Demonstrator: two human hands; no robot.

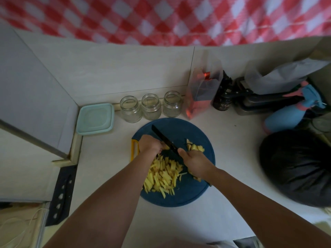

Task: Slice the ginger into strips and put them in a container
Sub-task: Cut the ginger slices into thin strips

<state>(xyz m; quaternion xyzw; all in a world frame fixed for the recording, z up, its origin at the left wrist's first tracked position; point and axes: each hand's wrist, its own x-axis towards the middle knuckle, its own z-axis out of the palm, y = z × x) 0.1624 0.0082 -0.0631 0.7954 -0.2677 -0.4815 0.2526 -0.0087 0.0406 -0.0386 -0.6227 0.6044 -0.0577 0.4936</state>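
A round blue cutting board (195, 190) lies on the white counter. A heap of yellow ginger strips (162, 176) covers its near left part, and uncut ginger slices (194, 146) lie at its right. My right hand (194, 162) grips the handle of a black knife (163, 137), whose blade points up and left across the board. My left hand (149, 144) has its fingers curled down on a small ginger piece beside the blade; the piece is mostly hidden. A pale blue lidded container (95, 119) stands at the back left.
Three empty glass jars (150, 107) line the wall behind the board. A red-tinted bag (198, 97), a dark bottle (223, 97), a blue spray bottle (290, 117) and a black bag (297, 167) crowd the right. A black knife sheath (61, 194) lies left.
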